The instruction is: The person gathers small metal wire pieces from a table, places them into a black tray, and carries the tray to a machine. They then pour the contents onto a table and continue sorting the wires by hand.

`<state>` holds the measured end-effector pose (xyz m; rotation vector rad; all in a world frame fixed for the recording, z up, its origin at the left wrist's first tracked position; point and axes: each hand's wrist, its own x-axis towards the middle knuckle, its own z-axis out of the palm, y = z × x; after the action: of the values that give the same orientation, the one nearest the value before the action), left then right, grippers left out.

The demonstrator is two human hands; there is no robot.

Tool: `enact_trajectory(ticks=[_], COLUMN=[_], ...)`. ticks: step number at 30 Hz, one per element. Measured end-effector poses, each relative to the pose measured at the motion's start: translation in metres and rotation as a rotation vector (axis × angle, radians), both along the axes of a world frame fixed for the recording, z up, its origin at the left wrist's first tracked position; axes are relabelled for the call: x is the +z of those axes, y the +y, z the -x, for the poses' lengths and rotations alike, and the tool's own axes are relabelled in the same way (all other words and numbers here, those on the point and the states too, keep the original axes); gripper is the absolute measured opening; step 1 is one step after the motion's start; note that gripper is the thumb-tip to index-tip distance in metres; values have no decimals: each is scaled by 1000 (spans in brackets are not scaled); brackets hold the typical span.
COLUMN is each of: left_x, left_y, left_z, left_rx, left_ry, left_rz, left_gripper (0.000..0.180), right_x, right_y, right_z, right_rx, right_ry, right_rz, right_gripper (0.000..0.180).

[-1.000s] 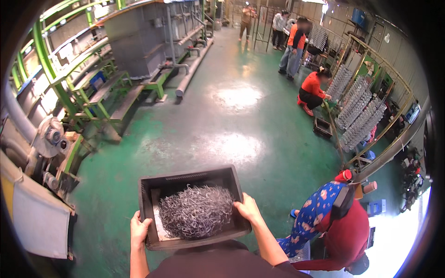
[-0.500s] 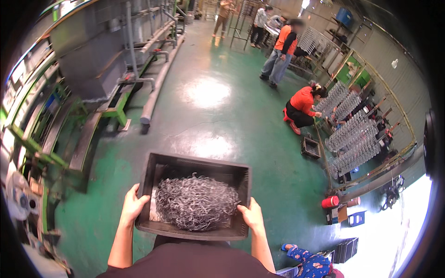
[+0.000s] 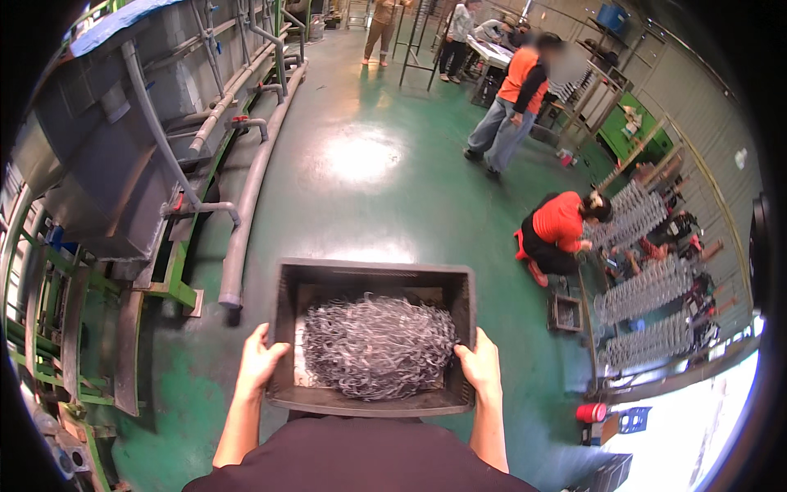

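A black plastic crate [image 3: 373, 270] is held in front of my body, level, between both hands. Inside it lies a tangled heap of small grey metal hooks or bent wire pieces [image 3: 379, 348]; their exact shape is too fine to tell. My left hand [image 3: 261, 357] grips the crate's left side, the thumb over the rim and the fingers hidden behind the wall. On the opposite side my right hand [image 3: 482, 361] holds the crate the same way, its thumb reaching just inside the rim.
Grey pipes [image 3: 246, 205] and a large tank [image 3: 106, 176] line the left. At right, a person in red [image 3: 557, 225] crouches by racks of hanging metal parts [image 3: 643, 291] and a small dark crate [image 3: 566, 313]. Another person in an orange vest [image 3: 519, 82] stands farther off.
I have moved forward along the green floor with the crate; pipes and crouching person appear nearer. The crate sits slightly farther right in view. The person in the vest has shifted stance.
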<state>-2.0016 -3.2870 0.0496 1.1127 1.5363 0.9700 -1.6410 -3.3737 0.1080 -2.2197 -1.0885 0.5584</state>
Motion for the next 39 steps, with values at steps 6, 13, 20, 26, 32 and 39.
enact_trajectory(ticks=[6,13,20,26,32,39], left_x=[-29,3,2,25,43,45], left_y=[225,539,804,997,1159,1448], left_z=[-53,-199,-377,-510,-581,-747], left_rx=[-74,-335,-700,-545,-378,-526], left_ry=[-264,-103,-140,-126,-100,-46], left_rz=[14,-32,-17,25,44,-24], left_gripper=[51,45,56,51,50,53], right_x=[4,-48,-74,-55,-23,-36], right_y=[266,463,620,851,1089,1321], right_z=[-77,-208,-311,-472,-586,-715], right_rx=[241,-29,-536,-357,-40,-218], right_ry=[-138,222,660,484,357,662], right_rz=[-12,-107,-414,-175,-97,-236], right_gripper=[39,44,45,81,65,59])
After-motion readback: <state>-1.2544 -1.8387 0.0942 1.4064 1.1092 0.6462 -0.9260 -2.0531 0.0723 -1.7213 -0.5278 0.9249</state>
